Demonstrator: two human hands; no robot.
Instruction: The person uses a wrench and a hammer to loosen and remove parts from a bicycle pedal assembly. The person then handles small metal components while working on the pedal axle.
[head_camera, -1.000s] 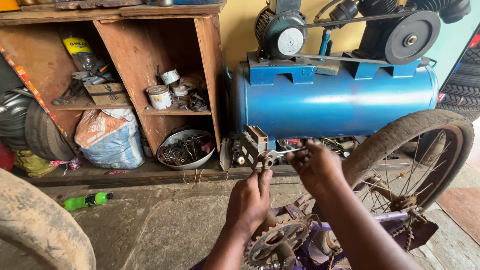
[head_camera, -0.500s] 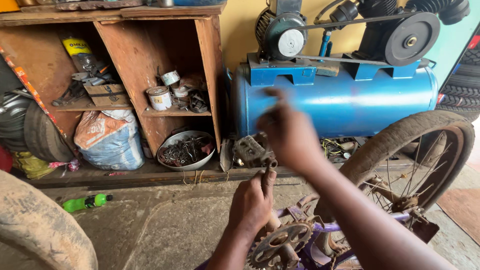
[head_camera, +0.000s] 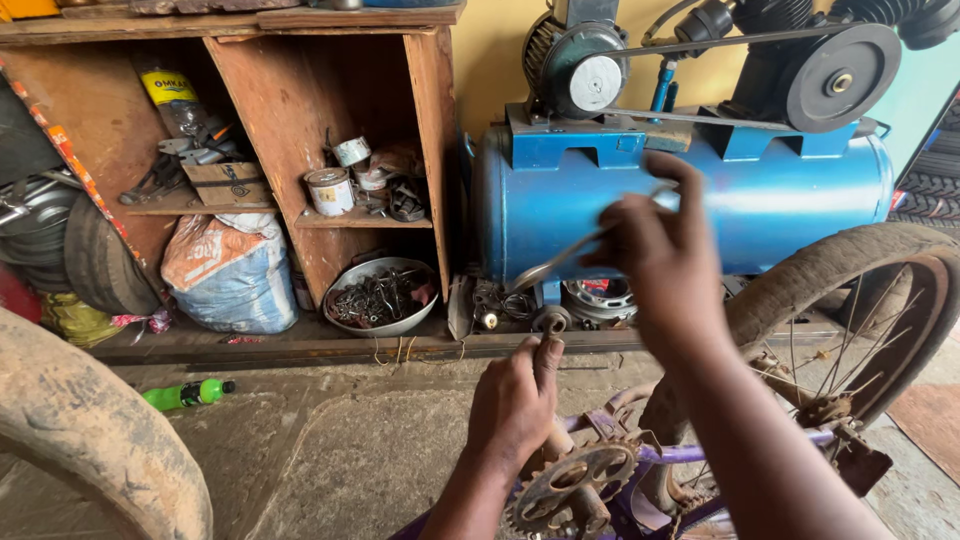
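My left hand (head_camera: 515, 400) grips the metal crank arm (head_camera: 551, 321) of an upturned purple bicycle (head_camera: 680, 452), with its thumb lying along the arm. The rusty toothed chainring (head_camera: 570, 490) sits just below that hand. My right hand (head_camera: 660, 260) is raised in front of the blue compressor tank and holds a slim metal spanner (head_camera: 550, 265), blurred by motion, whose free end points down left. The spanner is above the crank end and apart from it.
A blue air compressor (head_camera: 800, 200) stands behind the bicycle's muddy wheel (head_camera: 850, 280). At left are a wooden shelf (head_camera: 350, 215) with tins, a metal bowl of parts (head_camera: 380, 295), a sack (head_camera: 230, 270), a green bottle (head_camera: 185, 393) and a large tyre (head_camera: 90, 440).
My right hand rose from beside the crank end to in front of the blue tank, carrying the spanner with it. My left hand stayed on the crank arm.
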